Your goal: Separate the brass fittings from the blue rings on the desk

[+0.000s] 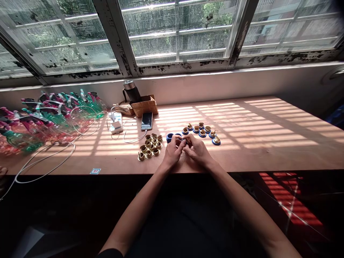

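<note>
1. left hand (175, 147): fingers bent, fingertips pinched on a small brass-and-blue part (187, 142). the exact contact is covered by the fingers.
2. right hand (197, 147): fingertips closed on the same part from its other side, so that the two hands meet.
3. part location: between the fingertips, over the near side of the table (268, 150). caution: uneven finger pressure could tilt the part or make it slip; the near edge is close, so a dropped piece could roll off.
4. pale ring-like item (182, 154): just below the fingers, too small to identify. a lowered wrist could sweep it aside.
5. blue rings (169, 139): just beside the left hand, partly hidden by it. a knuckle could topple them.
6. loose brass pieces (152, 146): clustered to the left, some leaning on others. a forearm drifting left could scatter them.
7. blue rings bearing brass pieces (202, 134): grouped to the right, near the right hand. a careless elbow or sleeve could unseat the brass.
8. phone (147, 121) and white cable (134, 141): beyond the brass cluster. a snagged cable could drag into it.
</note>
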Demonstrator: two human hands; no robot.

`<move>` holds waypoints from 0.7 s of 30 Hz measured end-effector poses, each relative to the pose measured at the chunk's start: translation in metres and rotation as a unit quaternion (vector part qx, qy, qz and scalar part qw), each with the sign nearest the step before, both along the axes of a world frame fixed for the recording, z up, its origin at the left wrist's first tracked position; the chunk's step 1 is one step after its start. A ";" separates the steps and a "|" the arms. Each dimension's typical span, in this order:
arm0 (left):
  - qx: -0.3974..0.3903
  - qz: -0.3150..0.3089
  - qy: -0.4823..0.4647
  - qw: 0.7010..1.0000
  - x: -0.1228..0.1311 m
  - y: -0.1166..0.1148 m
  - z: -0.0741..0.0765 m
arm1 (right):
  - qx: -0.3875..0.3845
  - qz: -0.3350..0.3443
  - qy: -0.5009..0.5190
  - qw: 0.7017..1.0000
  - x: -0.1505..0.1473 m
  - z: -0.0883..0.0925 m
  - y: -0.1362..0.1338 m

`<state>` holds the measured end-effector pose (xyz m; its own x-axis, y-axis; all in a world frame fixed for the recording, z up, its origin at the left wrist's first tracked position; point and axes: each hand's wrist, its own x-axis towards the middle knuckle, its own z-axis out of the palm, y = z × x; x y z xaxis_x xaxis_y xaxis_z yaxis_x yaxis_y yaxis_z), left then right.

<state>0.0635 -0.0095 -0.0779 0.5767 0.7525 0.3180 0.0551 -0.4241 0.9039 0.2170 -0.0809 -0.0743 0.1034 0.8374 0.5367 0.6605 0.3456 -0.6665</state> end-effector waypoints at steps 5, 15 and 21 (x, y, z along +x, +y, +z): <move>0.001 -0.003 0.000 1.000 0.000 0.000 -0.001 | 0.004 -0.004 0.004 1.000 0.000 0.001 0.000; 0.003 -0.005 -0.031 0.999 0.003 0.002 -0.001 | 0.045 -0.002 0.033 0.998 0.000 0.000 0.000; 0.011 -0.018 -0.034 0.999 0.002 0.000 -0.001 | 0.057 -0.014 0.022 0.998 0.000 -0.003 0.001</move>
